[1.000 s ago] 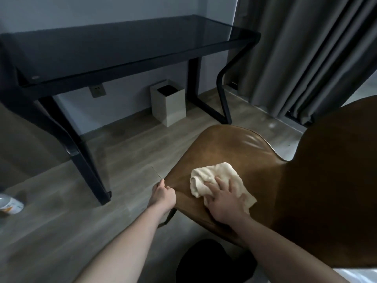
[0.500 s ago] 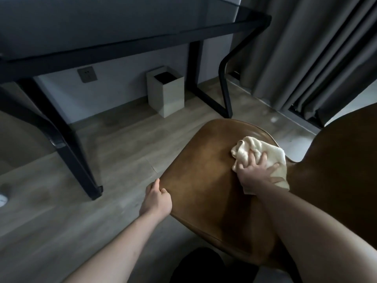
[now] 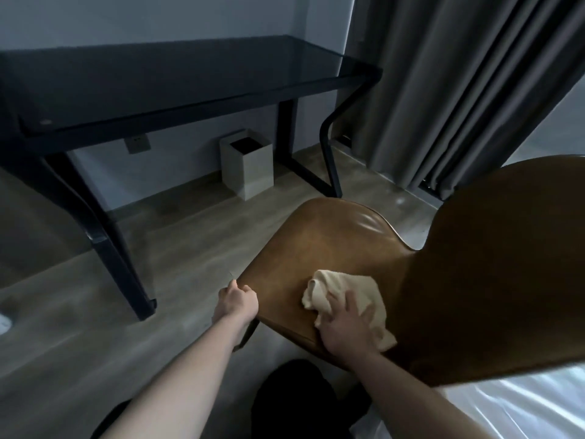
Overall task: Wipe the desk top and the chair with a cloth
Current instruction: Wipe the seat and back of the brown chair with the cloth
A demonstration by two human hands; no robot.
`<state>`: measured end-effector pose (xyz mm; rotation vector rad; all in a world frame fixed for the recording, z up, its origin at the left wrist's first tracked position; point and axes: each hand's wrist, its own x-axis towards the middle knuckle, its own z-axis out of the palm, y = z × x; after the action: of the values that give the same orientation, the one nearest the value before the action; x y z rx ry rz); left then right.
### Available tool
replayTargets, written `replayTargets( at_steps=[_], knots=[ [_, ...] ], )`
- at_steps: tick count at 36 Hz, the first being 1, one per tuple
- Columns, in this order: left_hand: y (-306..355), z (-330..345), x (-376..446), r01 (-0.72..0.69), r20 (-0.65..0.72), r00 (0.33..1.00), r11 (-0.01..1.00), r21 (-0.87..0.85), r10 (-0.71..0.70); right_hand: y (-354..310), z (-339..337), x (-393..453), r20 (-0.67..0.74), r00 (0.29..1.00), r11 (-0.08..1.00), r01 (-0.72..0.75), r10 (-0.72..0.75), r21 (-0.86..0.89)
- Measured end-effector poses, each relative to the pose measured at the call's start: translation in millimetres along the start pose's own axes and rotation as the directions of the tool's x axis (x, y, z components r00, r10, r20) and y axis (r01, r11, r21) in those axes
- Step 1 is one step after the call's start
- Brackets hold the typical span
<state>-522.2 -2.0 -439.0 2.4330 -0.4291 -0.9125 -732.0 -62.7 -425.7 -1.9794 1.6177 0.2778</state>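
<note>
Right hand wiping the chair seat, left hand steadying it.

The right hand point(image 3: 343, 331) lies flat with fingers spread on the cream cloth point(image 3: 348, 291), pressing it onto the near part of the brown chair point(image 3: 329, 236) seat. The left hand point(image 3: 238, 303) has its grip clamped on the seat's front edge. The dark glass counter point(image 3: 177, 74) stands well apart by the wall, a pale bin point(image 3: 248, 166) beneath it.

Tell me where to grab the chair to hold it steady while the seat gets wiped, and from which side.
Grip the chair at the seat's near-left corner edge, coming from the left, as the left hand does now: the thin rim lets the fingers curl around it. That stays clear of the cloth under the right hand.
</note>
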Motion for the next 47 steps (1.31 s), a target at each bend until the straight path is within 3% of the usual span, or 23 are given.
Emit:
replayTargets(
  at_steps=[7, 14, 22, 33, 37, 41, 47],
  knots=[
    [-23.2, 9.8, -15.4, 0.083, 0.135, 0.990, 0.960, -0.267, -0.048, 3.1, 15.5, -5.6, 0.012, 0.997, 0.994, 0.081, -0.082, 0.078],
    [-13.7, 8.0, -9.7, 0.076, 0.149, 0.989, 0.857, -0.510, 0.001, -46.6, 9.7, 13.2, 0.066, 0.983, 0.983, 0.168, -0.173, 0.076],
    [4.5, -9.7, 45.2, 0.076, 0.157, 0.987, 0.799, -0.596, 0.024, -116.0, 5.9, 65.3, 0.035, 0.965, 0.965, 0.261, -0.260, -0.006],
    [55.2, -30.4, 111.5, 0.055, 0.073, 0.997, 0.873, -0.484, -0.022, -157.7, -2.5, 105.7, -0.115, 0.970, 0.968, 0.226, -0.214, 0.109],
    [50.3, -48.5, 100.9, 0.029, -0.061, 0.997, 0.957, -0.288, -0.048, -151.6, -2.9, 89.7, -0.135, 0.966, 0.968, 0.232, -0.219, 0.095],
    [33.2, -75.2, 85.5, -0.026, -0.132, 0.991, 0.994, -0.110, 0.011, -137.6, -6.8, 63.0, -0.129, 0.964, 0.965, 0.246, -0.233, 0.091],
    [16.1, -113.0, 28.1, -0.177, -0.151, 0.975, 0.981, -0.081, 0.164, -122.6, -12.3, 5.3, -0.169, 0.964, 0.897, 0.253, -0.204, 0.364]
  ],
)
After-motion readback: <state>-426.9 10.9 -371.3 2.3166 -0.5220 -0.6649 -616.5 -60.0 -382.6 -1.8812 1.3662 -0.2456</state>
